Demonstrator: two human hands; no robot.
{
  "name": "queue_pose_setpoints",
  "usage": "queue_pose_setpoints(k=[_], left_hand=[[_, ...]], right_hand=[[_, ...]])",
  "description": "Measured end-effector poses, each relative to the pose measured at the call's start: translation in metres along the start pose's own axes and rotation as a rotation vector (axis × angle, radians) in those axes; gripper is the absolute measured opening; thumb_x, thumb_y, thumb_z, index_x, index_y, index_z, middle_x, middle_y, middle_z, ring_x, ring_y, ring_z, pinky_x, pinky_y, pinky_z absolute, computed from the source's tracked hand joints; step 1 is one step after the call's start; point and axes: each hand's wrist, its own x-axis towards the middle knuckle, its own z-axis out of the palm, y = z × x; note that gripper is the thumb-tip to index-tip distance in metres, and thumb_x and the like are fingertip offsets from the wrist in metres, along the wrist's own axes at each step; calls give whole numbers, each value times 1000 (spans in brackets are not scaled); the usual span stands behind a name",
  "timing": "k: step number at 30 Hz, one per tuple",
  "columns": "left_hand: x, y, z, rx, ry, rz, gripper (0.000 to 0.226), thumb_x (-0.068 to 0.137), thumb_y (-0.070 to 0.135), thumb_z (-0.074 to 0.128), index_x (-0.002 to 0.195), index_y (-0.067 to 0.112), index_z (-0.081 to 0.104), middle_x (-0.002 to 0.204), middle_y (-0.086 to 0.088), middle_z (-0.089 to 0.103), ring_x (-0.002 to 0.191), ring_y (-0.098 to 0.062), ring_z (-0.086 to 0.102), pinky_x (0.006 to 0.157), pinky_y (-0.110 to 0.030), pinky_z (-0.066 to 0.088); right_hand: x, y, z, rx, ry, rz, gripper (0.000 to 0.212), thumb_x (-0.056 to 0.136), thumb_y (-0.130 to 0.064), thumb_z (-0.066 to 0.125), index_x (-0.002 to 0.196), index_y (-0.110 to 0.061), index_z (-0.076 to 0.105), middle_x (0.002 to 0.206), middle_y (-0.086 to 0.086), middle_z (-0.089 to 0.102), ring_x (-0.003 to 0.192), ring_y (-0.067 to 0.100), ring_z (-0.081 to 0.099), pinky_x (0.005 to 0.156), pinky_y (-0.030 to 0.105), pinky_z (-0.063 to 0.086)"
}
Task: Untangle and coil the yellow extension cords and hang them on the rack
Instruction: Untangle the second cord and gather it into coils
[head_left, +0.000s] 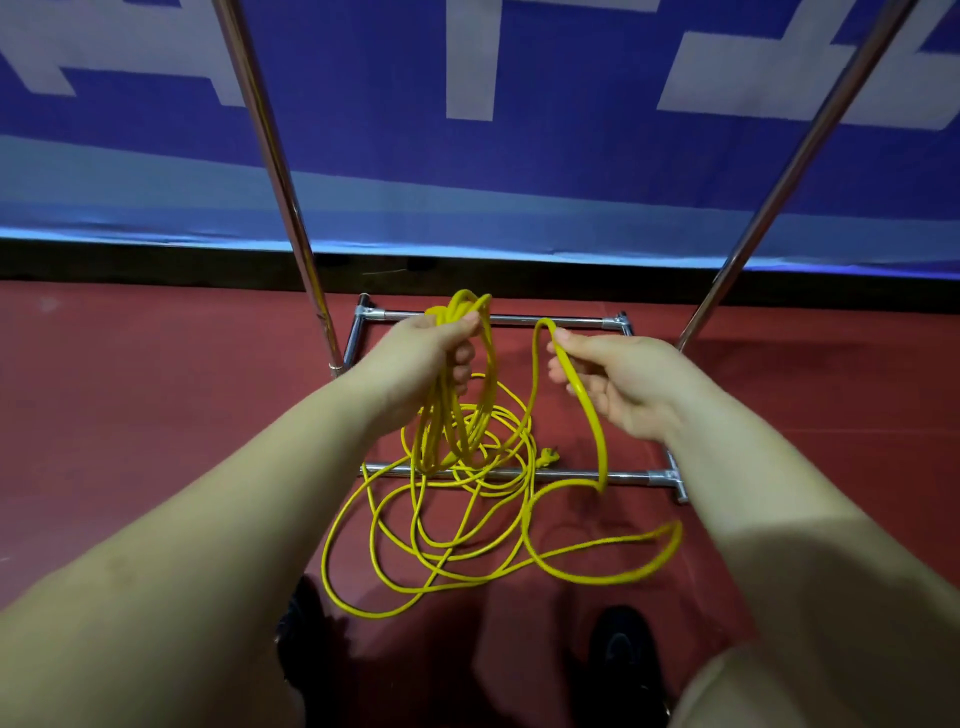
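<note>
Both bare forearms are reaching forward and down over the rack (511, 474) base, wrists about level. The left hand (415, 358) is curling shut around a bunch of gathered loops of the yellow cord (470, 525), its fingers (462, 358) wrapping the strands so that loops are sticking up above the fist and hanging below it. The right hand (621, 382) is pinching a single strand between thumb and fingers, the rest of the hand half open; that strand is arching up just beside the thumb and dropping past the palm to the floor (156, 415). Most of the cord is lying in loose, overlapping loops on the red floor, draped across the rack's near bar (a plug (548, 457) is showing just beyond it). Two chrome uprights are rising on either side, a blue banner (571, 156) is hanging behind, and dark shoes (621, 654) are standing below the tangle.
</note>
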Motion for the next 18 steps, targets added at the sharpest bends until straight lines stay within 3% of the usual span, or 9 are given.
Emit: queue_pose_setpoints(k=[5, 10, 13, 15, 18], left_hand=[[0, -5, 15, 54, -10, -18, 15, 97, 26, 50, 94, 11, 47, 48, 8, 43, 42, -9, 41, 43, -18, 36], [0, -7, 22, 108, -24, 1, 24, 97, 31, 49, 82, 12, 50, 51, 5, 46, 44, -9, 45, 44, -18, 41], [2, -10, 22, 170, -4, 0, 27, 94, 36, 54, 89, 10, 54, 59, 2, 51, 47, -9, 49, 52, -22, 45], [2, -10, 21, 188, 1, -6, 31, 91, 39, 57, 96, 8, 55, 64, -1, 52, 49, -10, 50, 55, -25, 45], [3, -11, 20, 170, -22, -10, 28, 91, 37, 58, 90, 10, 52, 66, -4, 50, 50, -11, 49, 51, -22, 46]], right_hand=[[3, 1, 10, 134, -41, 51, 17, 94, -7, 49, 79, -2, 57, 48, 1, 62, 47, 11, 66, 45, 18, 53], [2, 0, 15, 88, -130, 47, 16, 95, -5, 44, 90, -6, 59, 73, 5, 69, 67, 17, 69, 58, 24, 58], [0, 1, 16, 9, -155, 12, 19, 95, -4, 42, 102, -11, 59, 90, 6, 66, 82, 17, 64, 71, 27, 54], [0, 1, 15, -19, -148, -11, 22, 94, -2, 44, 103, -13, 60, 86, 3, 66, 76, 12, 62, 70, 23, 54], [-2, 2, 16, -100, -156, -56, 24, 92, 1, 46, 92, -16, 64, 66, -6, 66, 61, 4, 55, 61, 16, 51]])
